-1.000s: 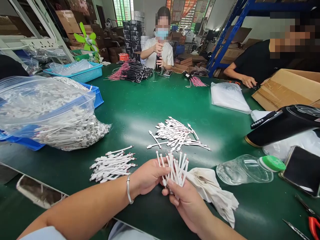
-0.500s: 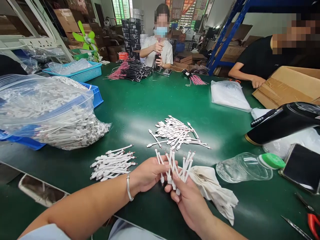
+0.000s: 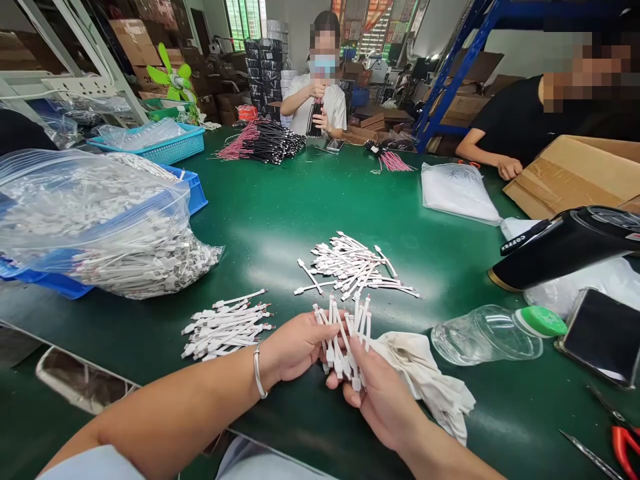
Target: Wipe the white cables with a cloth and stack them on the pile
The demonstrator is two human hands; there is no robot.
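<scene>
Low over the table's near side, my left hand [image 3: 300,343] and my right hand [image 3: 377,383] meet around a bunch of short white cables [image 3: 344,343]. The cables stand roughly upright, their plug ends down and thin bare ends up. My left thumb presses across the bunch from the left, and my right thumb and fingers close on it from the right. Some fingertips are hidden behind the cables. Just beyond lies a loose pile of the same cables [image 3: 347,263]; a neater pile [image 3: 225,327] rests left of my left hand. A crumpled white cloth [image 3: 425,377] lies beside my right hand.
On the left, a clear bag of cables [image 3: 140,260] sits over a blue tray [image 3: 199,193]. To the right are a clear bottle [image 3: 487,337], a black cup [image 3: 560,247], a phone [image 3: 603,333] and red-handled pliers [image 3: 625,443]. Two co-workers sit across the green table [image 3: 250,220].
My hands have drawn closer together, and the cables that were split between them now form one tighter bunch. The right-hand cables have shifted left.
</scene>
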